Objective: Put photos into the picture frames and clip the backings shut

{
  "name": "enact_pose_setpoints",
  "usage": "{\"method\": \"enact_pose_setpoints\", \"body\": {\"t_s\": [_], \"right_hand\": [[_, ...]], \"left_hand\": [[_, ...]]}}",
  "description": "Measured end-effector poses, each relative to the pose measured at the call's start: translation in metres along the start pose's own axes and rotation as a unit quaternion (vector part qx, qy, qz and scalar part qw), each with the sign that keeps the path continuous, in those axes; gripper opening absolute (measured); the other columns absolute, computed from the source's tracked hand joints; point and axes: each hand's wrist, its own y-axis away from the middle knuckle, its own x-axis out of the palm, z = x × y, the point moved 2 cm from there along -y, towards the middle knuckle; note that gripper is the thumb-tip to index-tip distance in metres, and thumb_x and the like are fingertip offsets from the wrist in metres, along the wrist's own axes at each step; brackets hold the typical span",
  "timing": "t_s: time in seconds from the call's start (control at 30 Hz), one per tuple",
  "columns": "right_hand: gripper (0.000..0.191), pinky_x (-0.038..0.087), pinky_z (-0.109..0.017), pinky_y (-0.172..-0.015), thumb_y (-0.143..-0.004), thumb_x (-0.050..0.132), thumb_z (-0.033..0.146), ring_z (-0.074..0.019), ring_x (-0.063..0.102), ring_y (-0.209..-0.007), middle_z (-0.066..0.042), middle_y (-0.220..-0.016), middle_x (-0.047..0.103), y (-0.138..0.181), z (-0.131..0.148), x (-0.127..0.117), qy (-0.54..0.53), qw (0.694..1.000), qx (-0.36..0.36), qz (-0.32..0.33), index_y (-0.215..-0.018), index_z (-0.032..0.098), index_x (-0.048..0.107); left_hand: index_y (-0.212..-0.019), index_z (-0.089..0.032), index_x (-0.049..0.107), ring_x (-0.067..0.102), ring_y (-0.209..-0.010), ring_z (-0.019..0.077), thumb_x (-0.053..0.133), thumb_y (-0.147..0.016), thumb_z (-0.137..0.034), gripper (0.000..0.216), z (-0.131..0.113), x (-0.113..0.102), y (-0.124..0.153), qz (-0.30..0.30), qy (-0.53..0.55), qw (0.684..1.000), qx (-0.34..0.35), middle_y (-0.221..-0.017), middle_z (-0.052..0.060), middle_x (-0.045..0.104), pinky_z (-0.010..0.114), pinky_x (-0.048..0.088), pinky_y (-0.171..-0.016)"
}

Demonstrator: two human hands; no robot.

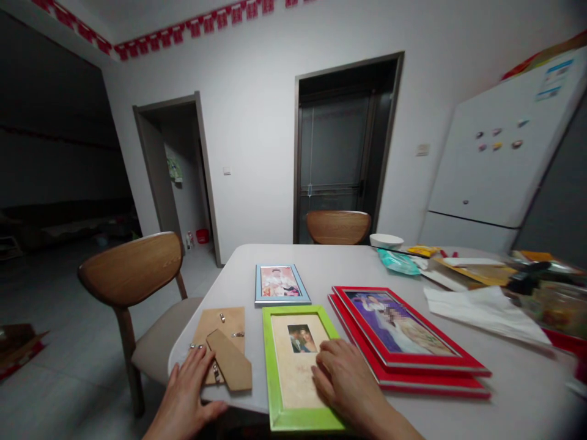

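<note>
My left hand (186, 391) lies with fingers stretched on the lower left part of a brown frame backing board (224, 318). This board has metal clips and a slanted easel leg. My right hand (351, 379) rests over the right rim of a green picture frame (273, 373), its fingers curled and their tips on the cream sheet inside. Whether those fingers pinch anything is hidden. A small dark photo (301, 338) shows on that sheet. Beyond it lies a light-blue picture frame (259, 286). Two red picture frames (440, 366) are stacked right of my right hand.
On the table's (238, 260) right side are a white bowl (386, 241), a teal packet (398, 261), white paper (486, 308) and a cluttered pile. Wooden chairs stand at the left (137, 269) and far side (338, 227). A white fridge (490, 177) is at right.
</note>
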Motion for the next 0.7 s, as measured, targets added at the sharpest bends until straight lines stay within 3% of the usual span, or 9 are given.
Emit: {"method": "enact_pose_setpoints", "body": {"t_s": [0.17, 0.33, 0.43, 0.53, 0.7], "right_hand": [[0.029, 0.031, -0.030, -0.079, -0.076, 0.042, 0.033, -0.0188, 0.046, -0.089, -0.006, -0.094, 0.057, -0.013, 0.057, 0.004, -0.114, 0.989, -0.096, 0.018, -0.098, 0.020, 0.056], [0.044, 0.032, -0.040, -0.077, -0.066, 0.050, 0.046, -0.0254, 0.046, -0.086, -0.010, -0.091, 0.057, -0.036, 0.106, 0.033, -0.082, 0.990, -0.111, 0.035, -0.100, 0.018, 0.053], [0.038, 0.033, -0.041, -0.076, -0.064, 0.052, 0.032, -0.0259, 0.046, -0.086, -0.010, -0.090, 0.056, -0.043, 0.114, 0.046, -0.079, 0.991, -0.101, 0.028, -0.099, 0.018, 0.052], [0.038, 0.036, -0.033, -0.075, -0.063, 0.051, 0.021, -0.0213, 0.046, -0.087, -0.008, -0.093, 0.053, -0.043, 0.113, 0.042, -0.165, 0.981, -0.100, 0.025, -0.102, 0.020, 0.052], [0.035, 0.036, -0.027, -0.081, -0.066, 0.048, 0.016, -0.0171, 0.045, -0.092, -0.005, -0.097, 0.051, -0.030, 0.094, 0.006, -0.268, 0.958, -0.105, -0.019, -0.100, 0.022, 0.054]], "left_hand": [[-0.109, -0.019, 0.052, 0.045, -0.109, 0.0281, 0.066, -0.058, -0.027, 0.053, 0.009, 0.010, 0.010, -0.064, -0.002, 0.996, 0.054, -0.119, 0.011, 0.050, 0.043, 0.037, -0.090], [-0.100, -0.022, 0.057, 0.055, -0.099, 0.0233, 0.062, -0.065, -0.028, 0.036, 0.013, 0.004, 0.013, -0.095, 0.039, 0.990, 0.091, -0.107, 0.008, 0.060, 0.034, 0.046, -0.083], [-0.101, -0.021, 0.057, 0.053, -0.101, 0.0253, 0.064, -0.063, -0.035, 0.040, 0.025, 0.004, 0.011, -0.114, 0.023, 0.990, 0.083, -0.110, 0.009, 0.058, 0.036, 0.046, -0.083], [-0.101, -0.023, 0.057, 0.053, -0.101, 0.0247, 0.063, -0.064, -0.040, 0.041, 0.028, 0.002, 0.007, -0.117, 0.028, 0.989, 0.087, -0.111, 0.009, 0.057, 0.034, 0.046, -0.083], [-0.104, -0.021, 0.055, 0.050, -0.105, 0.0253, 0.060, -0.068, -0.040, 0.041, -0.008, -0.011, 0.000, -0.128, 0.073, 0.983, 0.113, -0.115, 0.010, 0.054, 0.036, 0.043, -0.086]]}}
